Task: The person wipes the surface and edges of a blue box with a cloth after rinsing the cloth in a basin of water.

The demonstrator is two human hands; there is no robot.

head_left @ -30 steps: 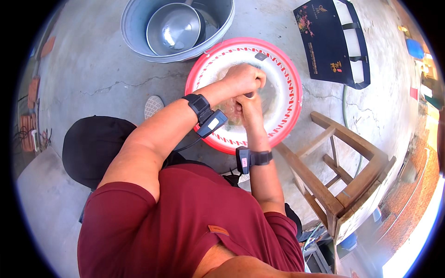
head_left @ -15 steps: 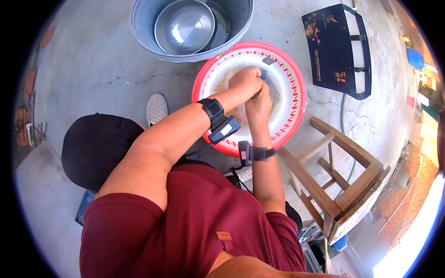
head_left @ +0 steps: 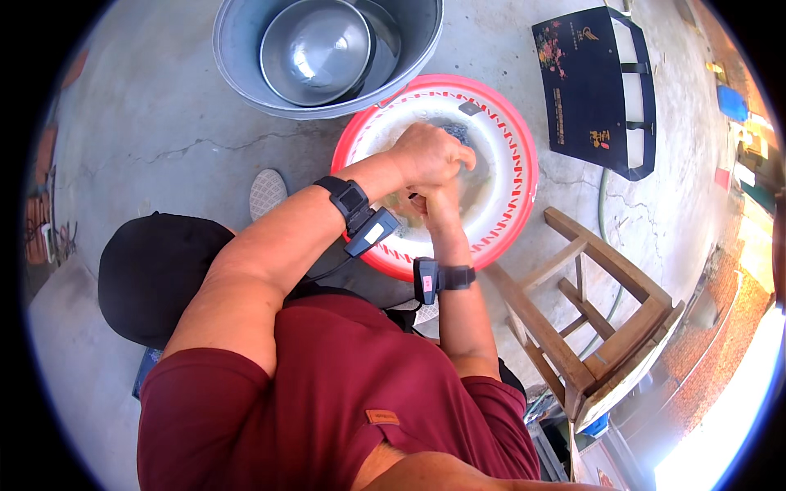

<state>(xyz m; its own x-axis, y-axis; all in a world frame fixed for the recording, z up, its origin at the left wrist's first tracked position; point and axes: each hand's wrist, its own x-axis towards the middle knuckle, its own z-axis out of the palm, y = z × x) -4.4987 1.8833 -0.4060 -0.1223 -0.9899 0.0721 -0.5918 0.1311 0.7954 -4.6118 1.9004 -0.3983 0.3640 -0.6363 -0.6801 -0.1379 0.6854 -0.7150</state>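
Observation:
Both my hands are down in a red round basin [head_left: 512, 217] with a white patterned inside and soapy water. My left hand [head_left: 427, 153] is clenched, and a dark grey scouring pad [head_left: 459, 131] sticks out past its fingers. Just beneath it lies my right hand [head_left: 436, 206], pressed against the left one; what its fingers hold is hidden. Each wrist carries a black band with a small device. A small grey metal piece [head_left: 469, 107] rests at the basin's far inner rim.
A large grey metal tub [head_left: 237, 61] behind the basin holds a steel bowl [head_left: 315, 49]. A wooden stool [head_left: 606, 327] stands at the right, a dark blue bag [head_left: 598, 90] lies beyond it. A sandal [head_left: 267, 192] and a black cushion [head_left: 151, 274] are at the left on concrete.
My left hand has slid over the top of my right hand in the basin. The whole view has drifted slightly as my head moved.

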